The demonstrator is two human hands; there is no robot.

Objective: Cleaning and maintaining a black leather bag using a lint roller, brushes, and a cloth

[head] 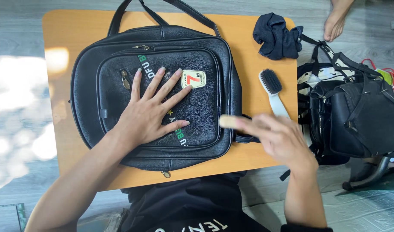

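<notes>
A black leather backpack lies flat on a small orange wooden table. My left hand rests flat on the backpack's front pocket, fingers spread. My right hand hovers at the backpack's right edge, blurred by motion, gripping a light-coloured wooden object that sticks out to the left. A white-handled brush with dark bristles lies on the table just beyond my right hand.
A crumpled dark blue cloth sits at the table's far right corner. Another black bag with straps stands on the floor to the right. Someone's bare foot shows at the top right. Grey floor surrounds the table.
</notes>
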